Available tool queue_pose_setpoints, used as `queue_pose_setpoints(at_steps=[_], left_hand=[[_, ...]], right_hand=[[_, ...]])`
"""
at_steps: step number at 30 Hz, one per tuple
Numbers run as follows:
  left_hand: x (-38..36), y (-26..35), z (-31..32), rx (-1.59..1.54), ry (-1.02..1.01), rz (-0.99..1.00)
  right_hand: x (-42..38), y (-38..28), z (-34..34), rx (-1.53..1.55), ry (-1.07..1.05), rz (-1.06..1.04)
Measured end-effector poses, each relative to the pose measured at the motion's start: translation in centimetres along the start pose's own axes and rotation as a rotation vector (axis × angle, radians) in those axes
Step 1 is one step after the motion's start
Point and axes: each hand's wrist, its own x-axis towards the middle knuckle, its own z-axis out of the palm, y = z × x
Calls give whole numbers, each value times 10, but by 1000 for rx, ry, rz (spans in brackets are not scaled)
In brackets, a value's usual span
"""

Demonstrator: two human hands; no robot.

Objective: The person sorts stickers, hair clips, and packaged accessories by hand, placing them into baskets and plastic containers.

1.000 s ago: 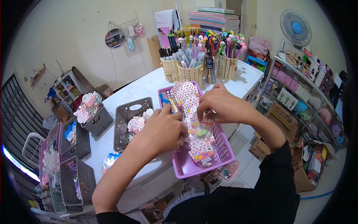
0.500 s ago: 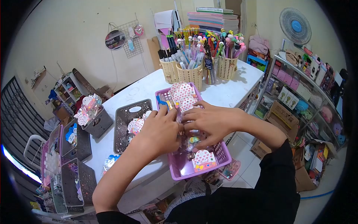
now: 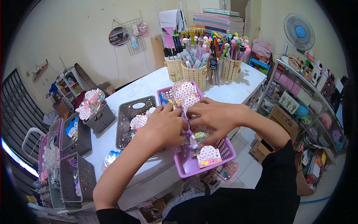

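A purple plastic basket [image 3: 182, 172] sits at the table's front edge, holding heart-printed cards and small clear plastic packets. My left hand [image 3: 166, 125] reaches in over its left side, fingers curled inward; whatever the fingertips hold is hidden. Opposite it, my right hand [image 3: 215, 118] bends its fingers and thumb around a clear packet [image 3: 196, 138] with small colourful pieces inside. A white card with pink hearts [image 3: 209, 155] lies in the near end of the basket. More heart-printed cards [image 3: 184, 91] stack at the far end, beside a blue item [image 3: 164, 100].
A dark grey basket [image 3: 123, 128] with heart-printed packets stands left of the purple one. Further left are several grey baskets [image 3: 100, 120] of goods. Woven pots [image 3: 194, 76] of pens stand at the back. A wire shelf [image 3: 278, 71] is at the right.
The view has shifted slightly. My fingers have moved among the packets, and the clear packet with colourful pieces shows more between my hands. Both hands stay over the purple basket.
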Motion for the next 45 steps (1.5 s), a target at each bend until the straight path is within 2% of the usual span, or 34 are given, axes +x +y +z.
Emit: queue_pose_setpoints(at_steps=[6, 8, 10, 13, 14, 17, 19, 20, 22, 23, 24, 26, 29, 32, 34, 35, 36, 37, 38, 39, 40, 42, 44, 45], left_hand=[[7, 1, -4, -37, -105, -3], [4, -1, -4, -134, -9, -6], [-1, -5, -14, -213, -57, -13], [-11, -19, -19, -288, 131, 61], [-17, -26, -24, -286, 132, 52], [-40, -47, -33, -377, 215, -58], [-50, -58, -29, -221, 218, -214], [-50, -58, -27, -218, 216, -217], [-48, -50, -28, -151, -128, -523], [-42, -52, -17, -121, -118, -553], [-39, -50, -13, -119, -120, -558], [-35, -43, -6, -114, -142, -566], [-37, -45, 7, -157, -65, -539], [-42, -43, 0, -207, -31, -579], [-51, -53, 2, -268, 23, -562], [-55, -60, 7, -245, 63, -532], [-61, -68, 8, -242, 64, -536], [-66, -75, 8, -349, 134, -388], [-67, -80, 7, -453, 203, -235], [-69, -75, -4, -514, 152, -318], [-71, -78, -2, -515, 151, -319], [-79, -86, 3, -521, 226, -184], [-81, -83, 1, -522, 192, -242], [-83, -82, 1, -527, 318, -285]], right_hand=[[-9, -7, -17, 118, 150, -60], [-15, -18, -29, 136, 185, -102], [-20, -32, -36, 213, 189, -173], [-17, -40, -34, 280, 148, -253], [-17, -37, -32, 302, 109, -296], [-14, -25, -25, 275, 101, -252], [-12, -18, -21, 224, 93, -148], [-11, -19, -22, 224, 96, -152], [-5, -22, -26, -28, -5, 46], [-1, -21, -28, -82, -27, 72], [6, -18, -30, -81, -25, 67], [23, -11, -34, -71, 228, 2], [67, -1, -39, -116, 335, -48], [107, 0, -41, -90, 300, -67], [127, -1, -42, -151, 37, -13], [133, -4, -43, -151, 41, -16], [138, -6, -44, -126, -119, 57], [143, -8, -46, -101, -279, 131], [147, -10, -46, -104, -277, 130], [151, -13, -43, -143, -294, 143], [153, -14, -40, -181, -312, 155], [159, -6, -32, -151, -260, 138], [161, -2, -28, -125, -209, 120], [159, -5, -31, -148, -146, 140]])
